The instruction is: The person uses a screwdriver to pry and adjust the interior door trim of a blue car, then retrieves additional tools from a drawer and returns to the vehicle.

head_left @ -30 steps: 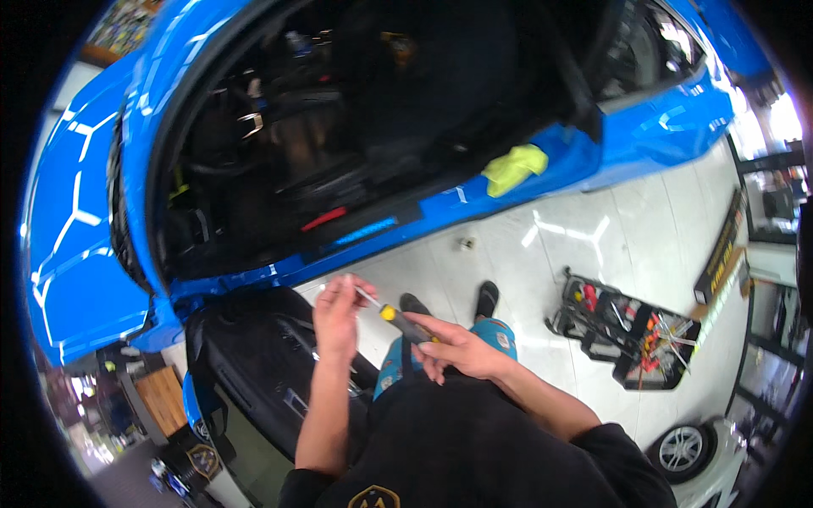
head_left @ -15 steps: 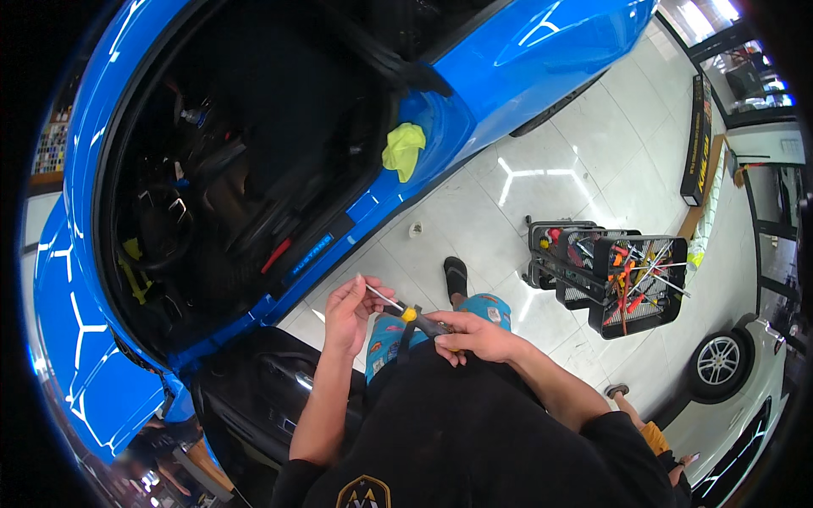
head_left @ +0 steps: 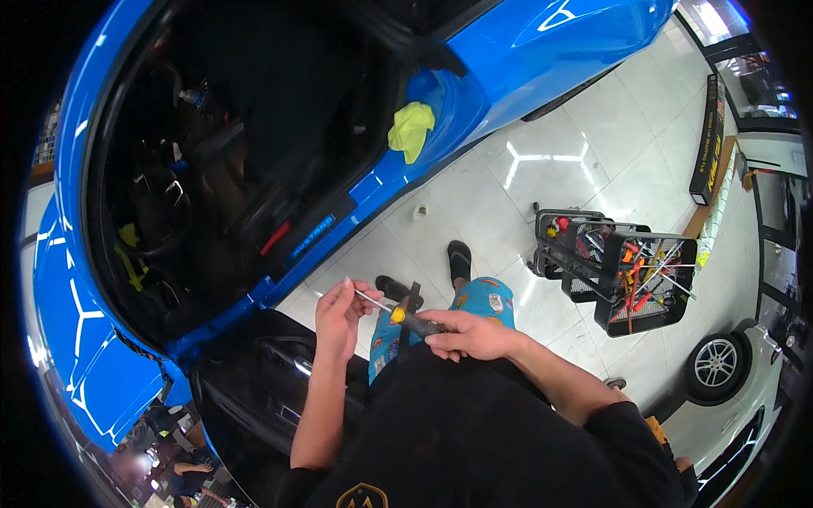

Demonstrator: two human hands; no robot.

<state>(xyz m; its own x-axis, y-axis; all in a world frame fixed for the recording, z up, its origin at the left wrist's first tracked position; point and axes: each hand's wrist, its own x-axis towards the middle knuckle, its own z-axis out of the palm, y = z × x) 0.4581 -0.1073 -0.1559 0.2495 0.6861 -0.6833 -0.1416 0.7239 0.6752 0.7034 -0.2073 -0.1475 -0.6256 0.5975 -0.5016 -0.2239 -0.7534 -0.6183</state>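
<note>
In front of my waist, a screwdriver (head_left: pixel 398 314) with a black-and-yellow handle and a thin metal shaft slants between my hands. Closed fingers of my left hand (head_left: pixel 340 315) pinch the shaft near its tip. My right hand (head_left: pixel 474 334) is wrapped round the handle end, hiding much of it. A narrow black strip (head_left: pixel 414 296) crosses the handle beside the yellow collar; how it is attached I cannot tell. Ahead to the left is the blue car (head_left: pixel 373 193) with its door open. A red object (head_left: pixel 275 239) lies along its sill.
A black mesh tool cart (head_left: pixel 605 315) full of tools stands to the right. A yellow-green cloth (head_left: pixel 411 132) hangs on the car body. The open door panel (head_left: pixel 262 372) is close on my left. A white car (head_left: pixel 737 423) stands at lower right; a long black box (head_left: pixel 708 140) lies farther back.
Both hands have shifted slightly left with the screwdriver. The black strip now sticks up higher above the handle. My view has moved a little, showing my other shoe.
</note>
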